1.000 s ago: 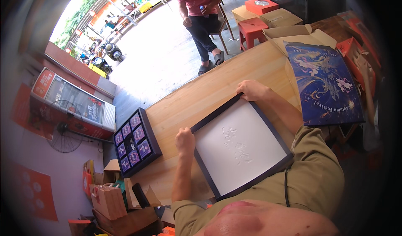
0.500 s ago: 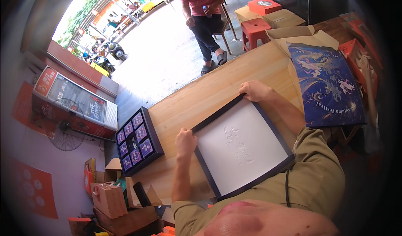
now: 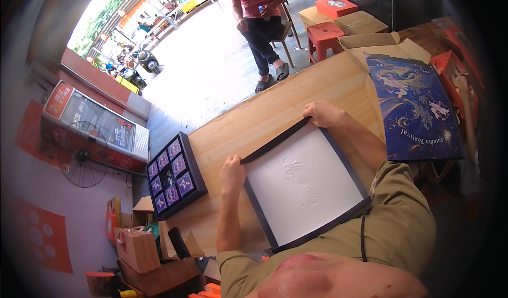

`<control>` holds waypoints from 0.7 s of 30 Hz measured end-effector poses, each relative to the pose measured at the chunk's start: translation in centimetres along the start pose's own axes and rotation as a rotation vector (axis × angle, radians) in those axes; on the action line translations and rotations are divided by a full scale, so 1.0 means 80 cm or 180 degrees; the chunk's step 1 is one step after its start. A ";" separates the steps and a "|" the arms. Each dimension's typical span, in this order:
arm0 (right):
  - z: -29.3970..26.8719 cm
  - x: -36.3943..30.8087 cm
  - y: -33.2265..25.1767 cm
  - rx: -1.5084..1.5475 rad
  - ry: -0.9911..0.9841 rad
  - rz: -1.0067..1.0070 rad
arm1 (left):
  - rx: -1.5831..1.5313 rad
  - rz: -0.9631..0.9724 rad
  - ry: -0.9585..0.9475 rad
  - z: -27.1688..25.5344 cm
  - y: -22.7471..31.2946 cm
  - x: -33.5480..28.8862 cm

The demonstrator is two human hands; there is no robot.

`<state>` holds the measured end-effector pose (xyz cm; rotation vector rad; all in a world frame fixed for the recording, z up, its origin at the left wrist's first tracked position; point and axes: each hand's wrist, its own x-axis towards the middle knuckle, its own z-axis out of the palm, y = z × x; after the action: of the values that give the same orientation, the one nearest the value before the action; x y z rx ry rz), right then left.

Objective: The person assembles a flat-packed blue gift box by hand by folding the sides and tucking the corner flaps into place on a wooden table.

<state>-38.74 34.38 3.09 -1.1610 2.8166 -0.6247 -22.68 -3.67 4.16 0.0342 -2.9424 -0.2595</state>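
Wooden counter by an open shopfront, holding a flat dark-framed box with a white inside. Left hand and right hand each have fingers clamped on its far corners; tray of purple packets sits just left.

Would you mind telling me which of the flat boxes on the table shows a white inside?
The dark-rimmed box held by both hands; the left one holds purple squares, the right one is blue-illustrated.

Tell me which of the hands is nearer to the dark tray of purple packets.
Left. The left hand grips the near-left corner of the white-lined box lid, just beside the tray of purple packets. The right hand holds the lid's far corner, farther from the tray.
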 end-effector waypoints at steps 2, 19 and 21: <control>0.002 -0.002 0.002 0.0034 0.0127 -0.0083 | -0.0058 -0.0047 0.0013 -0.003 0.003 -0.001; 0.003 -0.005 -0.009 -0.0130 0.0120 -0.0072 | -0.0551 -0.0131 -0.0043 0.001 -0.019 0.049; 0.003 -0.006 -0.007 -0.0094 0.0024 -0.0121 | -0.0543 0.0042 0.0008 0.010 -0.019 0.068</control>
<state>-37.96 34.25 3.01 -1.2223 2.8257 -0.5928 -28.12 -5.22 4.14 -0.0089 -2.9053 -0.5066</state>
